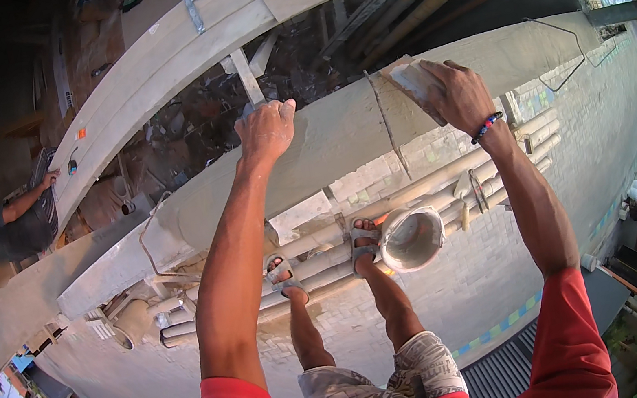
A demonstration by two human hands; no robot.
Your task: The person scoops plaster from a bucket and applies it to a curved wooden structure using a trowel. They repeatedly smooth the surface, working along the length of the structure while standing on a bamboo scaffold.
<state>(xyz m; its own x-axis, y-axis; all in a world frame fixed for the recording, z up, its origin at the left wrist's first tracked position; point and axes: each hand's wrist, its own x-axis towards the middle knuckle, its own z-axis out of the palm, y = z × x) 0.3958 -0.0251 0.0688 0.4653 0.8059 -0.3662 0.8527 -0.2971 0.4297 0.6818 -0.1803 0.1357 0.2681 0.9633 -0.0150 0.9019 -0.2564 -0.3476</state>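
Observation:
My right hand (458,96), a beaded bracelet at its wrist, is closed round a flat, mortar-smeared plastering float (413,86). The float rests against the upper part of a long grey plastered beam (326,136). My left hand (267,131) is closed at the beam's far edge, just where a wooden strut (245,78) ends. Whether the fingers grip the strut or the edge is hidden. Between the hands, a bent metal rod (384,119) crosses the beam. Below the right hand a round bucket (412,238), crusted with mortar, stands by my feet.
My sandalled feet stand on several bamboo poles (320,263), high above a paved surface (479,282). Bent rods (580,49) jut from the beam on the right. Beyond lie curved wooden boards (228,31) and rubble (184,128). Another person (28,213) is at the far left.

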